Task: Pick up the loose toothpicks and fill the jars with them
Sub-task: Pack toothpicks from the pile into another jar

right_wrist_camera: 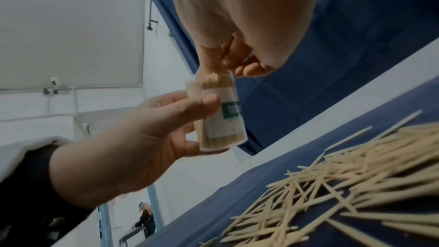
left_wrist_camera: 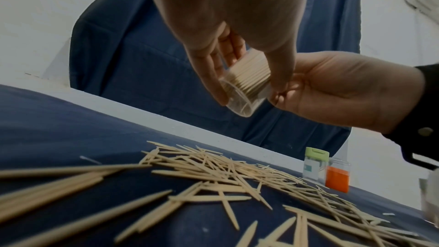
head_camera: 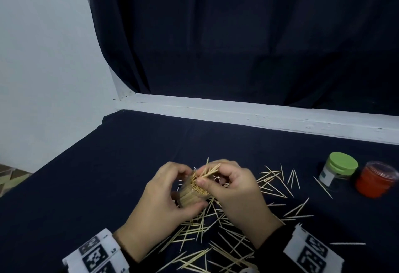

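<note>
At the jar mouth | my right hand (head_camera: 235,188) fingers (head_camera: 201,183) are pinching a toothpick bundle (head_camera: 208,172) into the nearly full jar (head_camera: 192,193) | my left hand (head_camera: 164,199) is gripping it | many loose toothpicks (head_camera: 216,240) are still lying on the tabletop (head_camera: 129,154) | green-lidded jar (head_camera: 336,171) is waiting, far right.

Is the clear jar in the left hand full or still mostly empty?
Nearly full. The jar is packed with toothpicks from base to mouth, and the right hand pinches a few more at its open top.

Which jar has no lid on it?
The clear jar held in the left hand, packed with toothpicks; the right hand is pushing more into its open top. The green-lidded jar on the table is shut.
</note>
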Demonstrator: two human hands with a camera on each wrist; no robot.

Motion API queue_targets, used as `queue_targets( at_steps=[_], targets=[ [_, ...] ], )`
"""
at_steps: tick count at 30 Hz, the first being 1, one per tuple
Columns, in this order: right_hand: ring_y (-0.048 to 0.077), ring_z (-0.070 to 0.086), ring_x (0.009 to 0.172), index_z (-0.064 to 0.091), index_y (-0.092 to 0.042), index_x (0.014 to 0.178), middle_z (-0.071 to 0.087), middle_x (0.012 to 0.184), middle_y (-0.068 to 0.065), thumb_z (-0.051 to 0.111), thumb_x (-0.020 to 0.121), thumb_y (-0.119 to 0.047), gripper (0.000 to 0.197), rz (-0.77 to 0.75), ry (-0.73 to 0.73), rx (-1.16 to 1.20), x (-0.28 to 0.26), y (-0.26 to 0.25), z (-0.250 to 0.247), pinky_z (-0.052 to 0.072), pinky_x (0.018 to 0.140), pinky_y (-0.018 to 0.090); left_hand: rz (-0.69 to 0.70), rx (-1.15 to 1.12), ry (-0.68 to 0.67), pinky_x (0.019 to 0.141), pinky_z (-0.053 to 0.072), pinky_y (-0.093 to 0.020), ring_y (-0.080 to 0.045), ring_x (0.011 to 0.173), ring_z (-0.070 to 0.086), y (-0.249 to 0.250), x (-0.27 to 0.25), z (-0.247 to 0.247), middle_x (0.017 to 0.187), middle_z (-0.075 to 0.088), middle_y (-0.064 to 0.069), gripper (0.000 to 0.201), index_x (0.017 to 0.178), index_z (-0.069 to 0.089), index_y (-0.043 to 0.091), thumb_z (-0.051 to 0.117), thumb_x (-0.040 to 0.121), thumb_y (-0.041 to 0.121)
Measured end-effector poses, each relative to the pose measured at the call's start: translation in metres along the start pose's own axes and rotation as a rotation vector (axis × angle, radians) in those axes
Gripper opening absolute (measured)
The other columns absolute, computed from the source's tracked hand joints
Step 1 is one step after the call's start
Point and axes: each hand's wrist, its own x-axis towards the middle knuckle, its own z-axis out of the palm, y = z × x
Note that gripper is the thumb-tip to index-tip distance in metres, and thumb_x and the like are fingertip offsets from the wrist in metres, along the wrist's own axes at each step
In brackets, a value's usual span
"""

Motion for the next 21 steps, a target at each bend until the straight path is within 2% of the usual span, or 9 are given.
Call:
queue_targets(
  at_steps=[2,3,6,8,10,14,17,21],
  targets=[
    [-0.002,0.055,0.069,0.074,-0.027,0.083,0.067,0.089,-0.004,0.078,0.071,0.002,0.032,-0.005,-0.031,0.043,0.003,-0.004,-0.002,0.043,0.064,0.014,0.001,-0.006,0.020,0.063,0.056,-0.024,-0.009,0.103,0.055,0.000,0.000,0.000,0.103,0.055,0.015,0.048,0.100,0.058,0.030,0.080,0.059,0.045],
    [-0.004,0.054,0.065,0.072,-0.025,0.089,0.066,0.091,-0.002,0.077,0.069,0.006,0.037,0.020,-0.040,0.101,0.005,-0.005,-0.003,0.044,0.062,0.013,-0.001,-0.008,0.029,0.063,0.056,-0.024,-0.009,0.103,0.055,0.000,0.001,0.001,0.103,0.055,0.015,0.049,0.100,0.058,0.030,0.079,0.059,0.046],
    [0.000,0.057,0.067,0.071,-0.024,0.094,0.068,0.087,0.001,0.076,0.067,0.010,0.044,0.062,-0.026,0.217,0.007,-0.009,-0.009,0.052,0.066,0.019,-0.005,-0.003,0.047,0.062,0.056,-0.023,-0.010,0.104,0.055,-0.002,0.001,0.001,0.103,0.054,0.014,0.049,0.100,0.058,0.031,0.078,0.058,0.047],
    [0.004,0.062,0.072,0.074,-0.025,0.086,0.070,0.083,-0.001,0.075,0.073,0.003,0.031,0.000,-0.007,0.134,0.007,-0.011,-0.011,0.052,0.069,0.020,-0.008,0.009,0.052,0.063,0.055,-0.022,-0.009,0.103,0.055,-0.004,0.002,0.000,0.103,0.054,0.015,0.049,0.099,0.058,0.031,0.078,0.058,0.048],
    [0.003,0.065,0.077,0.075,-0.023,0.079,0.070,0.081,-0.009,0.072,0.078,-0.003,0.021,-0.094,0.001,-0.044,0.007,-0.012,-0.011,0.049,0.071,0.015,-0.010,0.025,0.041,0.064,0.055,-0.022,-0.008,0.103,0.055,-0.004,0.002,0.000,0.103,0.054,0.015,0.050,0.100,0.058,0.031,0.078,0.058,0.049],
    [0.003,0.062,0.081,0.076,-0.014,0.079,0.067,0.078,-0.008,0.069,0.080,-0.002,0.015,-0.242,-0.047,-0.252,0.010,-0.010,-0.007,0.046,0.070,0.011,-0.009,0.051,0.021,0.064,0.054,-0.021,-0.007,0.104,0.054,-0.002,0.001,0.001,0.104,0.053,0.017,0.050,0.100,0.056,0.032,0.080,0.058,0.047],
    [0.002,0.060,0.083,0.075,-0.015,0.078,0.066,0.079,-0.010,0.067,0.080,-0.001,0.015,-0.263,-0.046,-0.307,0.015,-0.007,-0.012,0.043,0.069,0.008,-0.022,0.068,0.015,0.066,0.054,-0.023,-0.007,0.104,0.054,-0.002,0.001,0.002,0.103,0.053,0.017,0.051,0.100,0.057,0.032,0.088,0.059,0.035],
    [0.004,0.058,0.085,0.073,-0.018,0.078,0.064,0.080,-0.014,0.062,0.079,-0.010,0.013,-0.309,-0.007,-0.386,0.017,-0.002,-0.017,0.043,0.073,0.011,-0.032,0.066,0.029,0.065,0.055,-0.022,-0.005,0.104,0.053,-0.002,0.001,0.003,0.104,0.053,0.018,0.051,0.099,0.057,0.031,0.089,0.059,0.031]
  ],
)
